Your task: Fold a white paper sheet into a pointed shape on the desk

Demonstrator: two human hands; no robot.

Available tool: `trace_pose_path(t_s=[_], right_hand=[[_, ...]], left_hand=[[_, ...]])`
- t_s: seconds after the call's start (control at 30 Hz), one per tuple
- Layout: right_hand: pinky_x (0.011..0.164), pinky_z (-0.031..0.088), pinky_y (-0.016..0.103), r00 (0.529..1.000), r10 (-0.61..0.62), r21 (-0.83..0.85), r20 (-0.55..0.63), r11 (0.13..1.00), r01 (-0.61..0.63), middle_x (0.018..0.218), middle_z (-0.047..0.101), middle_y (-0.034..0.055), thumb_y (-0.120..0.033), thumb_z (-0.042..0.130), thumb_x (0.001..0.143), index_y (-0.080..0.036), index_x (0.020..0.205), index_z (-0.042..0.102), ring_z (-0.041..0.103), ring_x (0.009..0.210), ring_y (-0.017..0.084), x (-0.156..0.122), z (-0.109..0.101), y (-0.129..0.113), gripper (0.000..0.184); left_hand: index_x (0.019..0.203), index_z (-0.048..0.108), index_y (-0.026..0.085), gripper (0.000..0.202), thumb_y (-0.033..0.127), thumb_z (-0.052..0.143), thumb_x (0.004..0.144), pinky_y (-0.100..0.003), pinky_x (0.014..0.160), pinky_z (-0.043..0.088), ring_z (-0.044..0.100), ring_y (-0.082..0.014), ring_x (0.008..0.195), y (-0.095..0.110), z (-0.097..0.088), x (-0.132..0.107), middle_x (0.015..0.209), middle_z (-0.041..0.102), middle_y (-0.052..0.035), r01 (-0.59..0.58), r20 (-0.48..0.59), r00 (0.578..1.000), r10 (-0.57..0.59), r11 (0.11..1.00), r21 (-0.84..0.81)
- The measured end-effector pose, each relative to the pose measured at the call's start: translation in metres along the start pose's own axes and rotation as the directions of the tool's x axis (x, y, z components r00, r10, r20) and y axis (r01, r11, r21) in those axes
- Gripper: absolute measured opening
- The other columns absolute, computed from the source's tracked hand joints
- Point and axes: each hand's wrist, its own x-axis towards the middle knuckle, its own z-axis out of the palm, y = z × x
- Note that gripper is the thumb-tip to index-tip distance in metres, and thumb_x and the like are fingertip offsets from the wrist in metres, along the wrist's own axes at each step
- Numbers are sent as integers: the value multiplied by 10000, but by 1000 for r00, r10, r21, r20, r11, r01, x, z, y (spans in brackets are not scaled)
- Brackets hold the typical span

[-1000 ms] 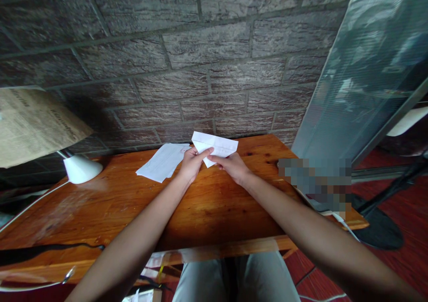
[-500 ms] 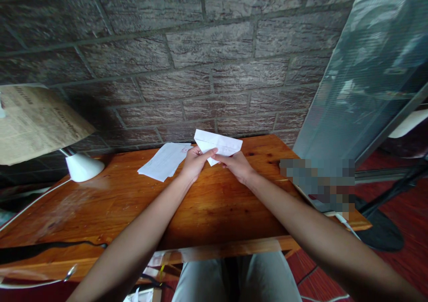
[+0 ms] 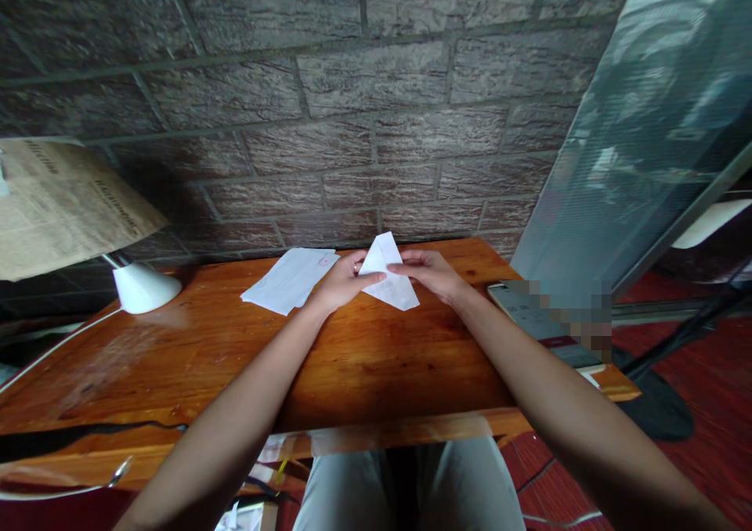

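Observation:
Both my hands hold one folded white sheet of paper (image 3: 392,284) just above the far part of a wooden table (image 3: 247,359). My left hand (image 3: 344,280) pinches its left edge, with a ring showing on one finger. My right hand (image 3: 432,271) grips its upper right part, fingers curled over the fold. The sheet is turned so that one corner points up and another points down to the right. A second white sheet (image 3: 291,279) lies flat on the table just left of my left hand.
A white lamp base (image 3: 146,288) with a cord stands at the left, a brown paper shade (image 3: 62,202) above it. A brick wall runs right behind the table. A flat item (image 3: 529,316), partly blurred out, lies near the right edge. My knees show under the table's near edge.
The folded sheet has been turned and lowered toward the table. My right hand has shifted from under the sheet to its upper right edge.

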Motion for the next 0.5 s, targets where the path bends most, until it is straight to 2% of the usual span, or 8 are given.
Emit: trace_pose_path(t_s=[0.2,0.37,0.5], right_hand=[[688,508,294,999,26,56,32,998,-27,811,763,45,-358,872,547,-145,859,757,668,676,162,-1,6,7,394],[745,523,320,999,-7,95,-46,995,12,867,773,54,-351,864,557,-163,872,766,688,733,180,-1,5,5,380],[770,528,336,999,33,89,-20,996,-31,889,777,68,-361,863,567,-157,872,776,699,758,197,-2,8,6,377]], left_hand=[[1010,710,183,513,264,894,538,-297,690,512,673,-191,713,-2,1,0,862,753,-53,-1,-40,999,0,1000,-16],[944,729,171,417,299,877,575,-242,618,464,662,-162,716,-5,-5,3,877,754,-65,71,-176,981,-77,997,-44],[880,740,143,386,312,886,565,-246,605,441,637,-147,651,-6,-3,4,777,748,-66,17,-177,984,-22,999,-29]])
